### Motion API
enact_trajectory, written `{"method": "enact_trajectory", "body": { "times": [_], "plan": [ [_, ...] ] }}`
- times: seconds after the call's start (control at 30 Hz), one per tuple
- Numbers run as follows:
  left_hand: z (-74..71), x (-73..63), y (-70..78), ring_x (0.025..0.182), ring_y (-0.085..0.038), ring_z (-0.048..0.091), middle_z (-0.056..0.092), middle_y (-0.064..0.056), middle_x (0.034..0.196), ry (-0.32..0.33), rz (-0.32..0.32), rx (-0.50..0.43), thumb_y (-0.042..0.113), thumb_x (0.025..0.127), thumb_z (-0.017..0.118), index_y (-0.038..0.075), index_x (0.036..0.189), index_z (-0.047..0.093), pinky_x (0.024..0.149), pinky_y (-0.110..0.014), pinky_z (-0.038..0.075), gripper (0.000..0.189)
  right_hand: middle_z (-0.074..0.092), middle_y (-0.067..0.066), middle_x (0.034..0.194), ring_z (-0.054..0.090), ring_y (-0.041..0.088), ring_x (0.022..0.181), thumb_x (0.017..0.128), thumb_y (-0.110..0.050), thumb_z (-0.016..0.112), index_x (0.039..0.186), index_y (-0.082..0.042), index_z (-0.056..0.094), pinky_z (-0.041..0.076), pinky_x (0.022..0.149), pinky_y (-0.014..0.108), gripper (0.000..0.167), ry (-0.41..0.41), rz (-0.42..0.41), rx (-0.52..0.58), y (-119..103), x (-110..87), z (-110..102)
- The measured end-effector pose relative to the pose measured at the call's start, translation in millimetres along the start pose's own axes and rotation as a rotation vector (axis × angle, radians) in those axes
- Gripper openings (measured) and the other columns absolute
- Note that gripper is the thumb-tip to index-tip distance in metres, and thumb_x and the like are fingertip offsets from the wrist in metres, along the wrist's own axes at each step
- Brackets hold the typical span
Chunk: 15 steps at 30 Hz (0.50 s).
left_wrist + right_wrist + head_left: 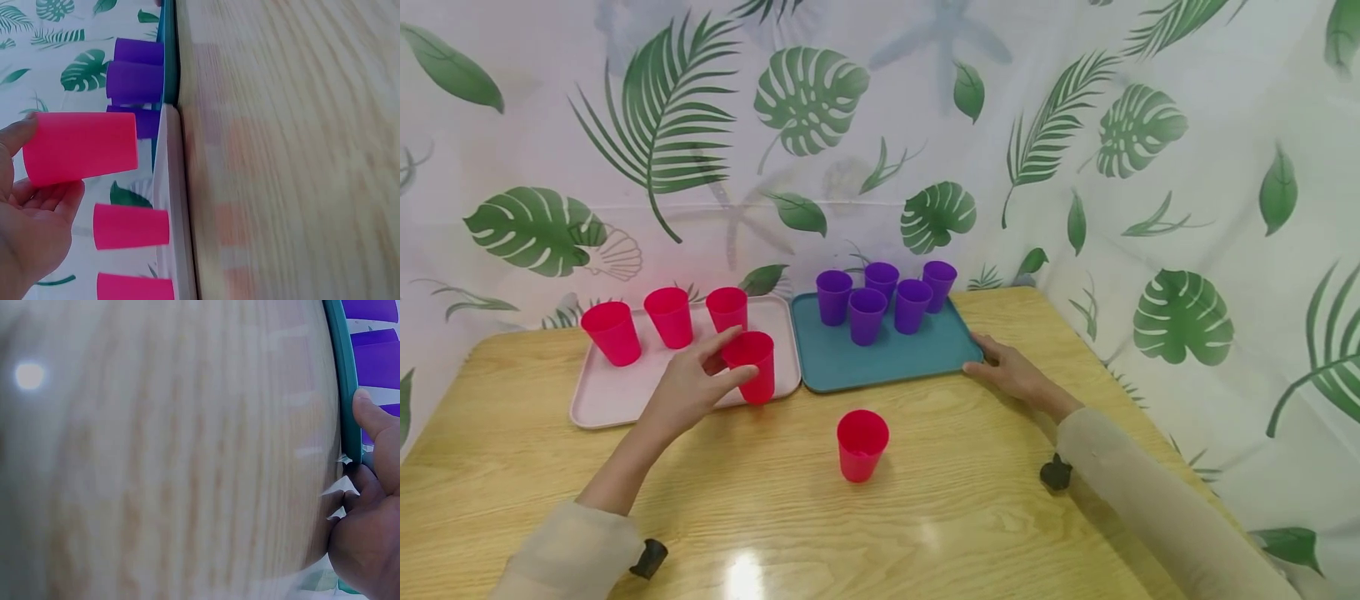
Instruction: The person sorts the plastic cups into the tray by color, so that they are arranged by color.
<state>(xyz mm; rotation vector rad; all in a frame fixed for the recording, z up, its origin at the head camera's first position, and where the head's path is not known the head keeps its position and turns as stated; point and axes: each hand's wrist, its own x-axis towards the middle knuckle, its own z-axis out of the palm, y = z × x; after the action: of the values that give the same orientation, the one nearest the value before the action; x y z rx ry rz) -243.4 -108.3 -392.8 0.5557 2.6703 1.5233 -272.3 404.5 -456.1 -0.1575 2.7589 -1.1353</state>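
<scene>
My left hand [688, 387] holds a red cup [758, 375] between thumb and fingers at the front right corner of the pale pink tray [662, 385]. In the left wrist view the base of this cup [84, 147] hangs a little above the tray. Three more red cups [668, 318] stand upright along the back of that tray. My right hand [1011, 371] grips the right front corner of the teal tray [880, 367]; in the right wrist view its thumb [369, 412] lies on the rim. Several purple cups [867, 317] stand on the teal tray.
Another red cup [861, 446] stands upright on the wooden table [955, 500], in front of the teal tray. The two trays sit side by side against a leaf-patterned cloth [865, 92] behind the table. The same cloth hangs along the right side.
</scene>
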Motion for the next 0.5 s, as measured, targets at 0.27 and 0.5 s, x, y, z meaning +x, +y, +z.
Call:
{"method": "enact_trajectory", "body": {
  "times": [0.27,0.5],
  "plan": [
    [-30.1,-12.5,-14.8,0.133,-0.041,0.052,0.046,-0.019,0.157,0.031,-0.057,0.048,0.04,0.097,0.072,0.009,0.16,0.039,0.104,-0.044,0.052,0.078,0.009,0.026,0.169,0.004,0.042,0.157,0.104,-0.04,0.062,0.165,-0.005,0.018,0.008,0.125,0.057,0.083,-0.006,-0.004,-0.007,2,-2.0,0],
    [-56.5,-21.9,-30.1,0.13,-0.048,0.051,0.044,-0.027,0.154,0.096,-0.094,0.103,0.039,0.098,0.071,0.005,0.16,0.036,0.088,-0.014,0.052,0.079,0.009,0.025,0.17,0.003,0.041,0.157,0.105,-0.04,0.061,0.165,-0.006,0.017,0.008,0.126,0.057,0.082,-0.007,0.0,-0.003,2,-0.2,0]
  ]
}}
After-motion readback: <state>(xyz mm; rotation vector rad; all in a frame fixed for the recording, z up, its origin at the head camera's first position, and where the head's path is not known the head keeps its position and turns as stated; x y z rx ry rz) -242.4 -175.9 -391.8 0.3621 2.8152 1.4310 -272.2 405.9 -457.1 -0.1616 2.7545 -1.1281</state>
